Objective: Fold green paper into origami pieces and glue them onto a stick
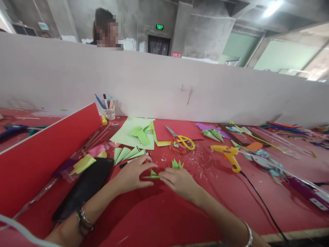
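Note:
My right hand (180,181) is closed in a pinch on a small folded piece of green paper (154,175) just above the red tabletop. My left hand (133,173) is close beside it on the left, thumb and fingers spread apart around that end of the paper. Just beyond my right hand stands a pointed green paper piece (177,164). Several pale green paper cones with dark edges (127,154) lie beyond my left hand, next to a black pen (125,164) partly covered by that hand.
Scissors (180,140) lie on red paper (174,128). A yellow glue gun (227,154) is at right, its cord running to the front edge. A black pouch-like item (84,188) and an upright red board (51,151) are at left. A pen cup (110,112) stands by the white partition (144,85); a person is behind it.

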`<action>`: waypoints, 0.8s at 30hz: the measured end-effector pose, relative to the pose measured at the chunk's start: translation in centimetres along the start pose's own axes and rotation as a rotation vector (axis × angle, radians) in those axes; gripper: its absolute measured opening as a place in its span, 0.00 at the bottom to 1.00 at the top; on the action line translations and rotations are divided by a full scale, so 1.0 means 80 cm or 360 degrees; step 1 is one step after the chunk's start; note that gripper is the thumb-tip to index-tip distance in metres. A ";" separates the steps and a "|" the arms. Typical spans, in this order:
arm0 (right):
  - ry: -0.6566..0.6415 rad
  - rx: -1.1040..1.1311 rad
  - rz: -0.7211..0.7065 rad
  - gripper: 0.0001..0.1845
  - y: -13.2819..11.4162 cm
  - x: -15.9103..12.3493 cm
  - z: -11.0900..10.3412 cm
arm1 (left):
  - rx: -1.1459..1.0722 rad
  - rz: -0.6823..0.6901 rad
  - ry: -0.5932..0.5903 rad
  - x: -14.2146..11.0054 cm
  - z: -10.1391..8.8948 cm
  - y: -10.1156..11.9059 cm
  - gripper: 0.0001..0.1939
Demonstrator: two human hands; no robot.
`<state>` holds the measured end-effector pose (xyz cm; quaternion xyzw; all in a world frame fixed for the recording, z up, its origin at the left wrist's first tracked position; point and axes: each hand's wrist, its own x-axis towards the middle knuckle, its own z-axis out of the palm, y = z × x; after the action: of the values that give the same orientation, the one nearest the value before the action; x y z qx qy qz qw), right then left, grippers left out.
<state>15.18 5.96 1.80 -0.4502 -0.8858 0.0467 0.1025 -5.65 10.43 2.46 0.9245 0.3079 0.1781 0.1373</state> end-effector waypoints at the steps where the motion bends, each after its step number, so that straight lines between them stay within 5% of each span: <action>1: -0.0032 -0.0139 -0.0020 0.12 0.001 -0.003 0.004 | 0.0039 0.0011 -0.0029 0.000 0.003 0.003 0.21; 5: -0.0063 -0.0414 -0.0085 0.10 0.000 -0.011 0.016 | 0.0185 0.0140 -0.0218 0.002 0.023 0.009 0.07; 11: 0.0007 -0.0345 -0.0115 0.10 -0.002 -0.012 0.021 | 0.0422 0.0100 -0.0215 0.001 0.037 0.021 0.06; 20: 0.0244 0.0584 -0.0075 0.01 0.010 -0.014 0.038 | 0.0296 -0.0131 -0.0189 -0.005 0.038 0.034 0.04; 24: 0.0288 0.0694 -0.0060 0.04 0.013 -0.012 0.041 | 0.0273 -0.0151 -0.0161 -0.006 0.039 0.036 0.04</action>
<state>15.81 5.83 -1.71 -0.4031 -0.8503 0.1943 0.2771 -3.22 7.41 0.57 0.9250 0.3582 0.0977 0.0814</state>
